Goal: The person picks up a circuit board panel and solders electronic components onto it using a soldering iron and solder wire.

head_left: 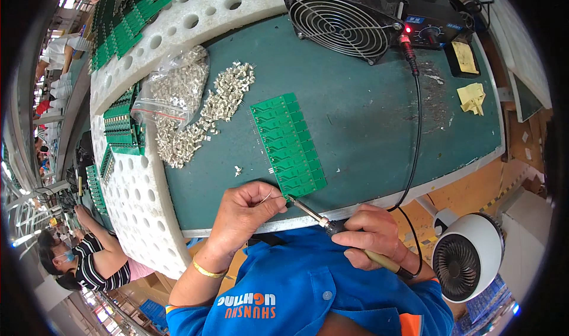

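Note:
My right hand (373,234) is closed around the handle of a soldering iron (307,210). Its tip reaches the near edge of a green circuit board panel (288,146), which lies on the table and is divided into several strips. My left hand (248,208) is pinched beside that same corner, with a thin silvery solder wire (268,195) between thumb and fingers. Just left of the panel, a few small white connectors (238,170) lie loose. Farther left spreads a heap of such connectors (222,96), partly in a clear plastic bag (178,87).
White foam with round holes (139,197) borders the table's left and far sides, bearing stacked green boards (121,125). At the far right stand a fan with a wire guard (341,25) and a soldering station (424,34). The iron's black cable (418,128) crosses the right side. Yellow sponge (471,98) lies there.

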`<action>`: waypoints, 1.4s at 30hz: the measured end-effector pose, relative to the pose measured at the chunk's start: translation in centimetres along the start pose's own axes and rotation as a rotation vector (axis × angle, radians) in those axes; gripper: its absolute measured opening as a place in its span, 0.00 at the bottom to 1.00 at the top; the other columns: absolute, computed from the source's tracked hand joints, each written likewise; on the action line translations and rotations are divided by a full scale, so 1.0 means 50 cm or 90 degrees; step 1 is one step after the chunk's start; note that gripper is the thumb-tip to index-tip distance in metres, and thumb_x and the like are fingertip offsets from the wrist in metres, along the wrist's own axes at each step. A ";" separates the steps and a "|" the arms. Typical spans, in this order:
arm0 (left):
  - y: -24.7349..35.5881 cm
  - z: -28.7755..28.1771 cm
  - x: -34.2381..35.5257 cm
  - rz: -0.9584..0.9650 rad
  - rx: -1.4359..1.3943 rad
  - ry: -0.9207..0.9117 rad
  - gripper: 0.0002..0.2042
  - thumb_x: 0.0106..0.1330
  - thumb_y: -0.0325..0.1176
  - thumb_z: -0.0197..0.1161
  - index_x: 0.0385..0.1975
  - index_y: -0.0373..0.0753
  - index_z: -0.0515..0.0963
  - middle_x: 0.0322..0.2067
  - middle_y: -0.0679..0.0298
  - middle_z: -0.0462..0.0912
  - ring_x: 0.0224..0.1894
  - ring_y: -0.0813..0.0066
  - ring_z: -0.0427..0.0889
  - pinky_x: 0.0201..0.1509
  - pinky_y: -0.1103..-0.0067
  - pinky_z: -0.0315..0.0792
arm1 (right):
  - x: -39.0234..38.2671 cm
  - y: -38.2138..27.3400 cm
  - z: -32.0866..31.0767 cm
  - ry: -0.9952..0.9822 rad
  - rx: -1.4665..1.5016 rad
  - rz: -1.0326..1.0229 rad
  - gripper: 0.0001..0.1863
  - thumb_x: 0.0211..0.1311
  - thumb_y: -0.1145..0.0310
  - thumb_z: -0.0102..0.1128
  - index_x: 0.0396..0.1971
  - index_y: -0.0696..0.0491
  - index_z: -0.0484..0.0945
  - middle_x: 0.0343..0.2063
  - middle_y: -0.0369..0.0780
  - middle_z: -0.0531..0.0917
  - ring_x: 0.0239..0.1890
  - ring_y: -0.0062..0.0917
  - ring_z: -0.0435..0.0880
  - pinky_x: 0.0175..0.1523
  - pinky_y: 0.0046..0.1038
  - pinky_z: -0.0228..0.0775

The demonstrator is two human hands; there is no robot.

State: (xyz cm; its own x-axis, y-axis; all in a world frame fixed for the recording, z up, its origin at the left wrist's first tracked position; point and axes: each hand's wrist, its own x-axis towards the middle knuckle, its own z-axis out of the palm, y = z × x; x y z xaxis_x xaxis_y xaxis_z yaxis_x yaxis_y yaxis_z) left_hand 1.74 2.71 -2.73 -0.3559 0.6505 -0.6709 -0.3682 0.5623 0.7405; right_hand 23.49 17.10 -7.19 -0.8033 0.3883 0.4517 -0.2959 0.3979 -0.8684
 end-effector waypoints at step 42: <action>-0.004 0.003 -0.005 0.000 0.025 -0.005 0.05 0.68 0.28 0.66 0.36 0.34 0.81 0.30 0.68 0.83 0.33 0.85 0.78 0.40 0.86 0.71 | 0.001 -0.010 0.001 -0.023 -0.056 -0.006 0.18 0.43 0.78 0.70 0.39 0.49 0.85 0.24 0.33 0.78 0.20 0.23 0.76 0.25 0.25 0.66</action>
State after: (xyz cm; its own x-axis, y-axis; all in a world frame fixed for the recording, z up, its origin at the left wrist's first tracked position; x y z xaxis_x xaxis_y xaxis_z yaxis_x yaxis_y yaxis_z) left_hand 2.02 2.52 -2.71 -0.3492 0.6545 -0.6706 -0.3337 0.5819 0.7416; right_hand 23.56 16.90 -6.75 -0.8193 0.3548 0.4505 -0.2583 0.4731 -0.8423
